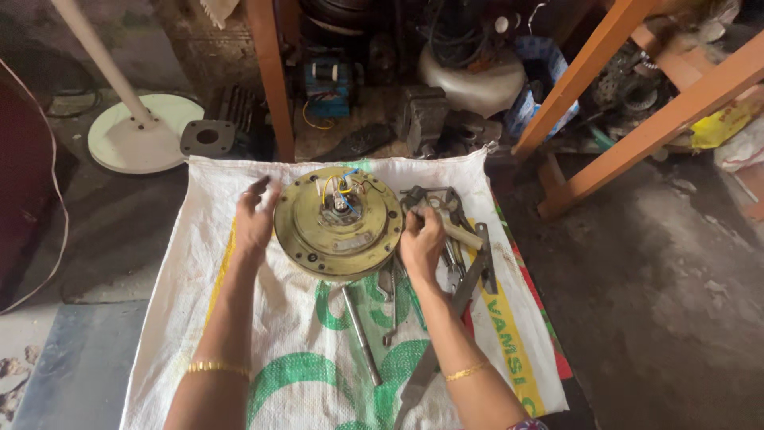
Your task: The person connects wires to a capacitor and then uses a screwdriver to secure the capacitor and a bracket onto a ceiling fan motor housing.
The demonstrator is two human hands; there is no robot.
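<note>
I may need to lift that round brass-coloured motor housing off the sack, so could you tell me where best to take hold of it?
Probably by its outer rim, from the left and right sides at once. The motor housing is a wide, flat disc lying face up on the woven sack, with loose wires at its hub, so the centre is best avoided. The left hand and right hand already sit at opposite edges.
</note>
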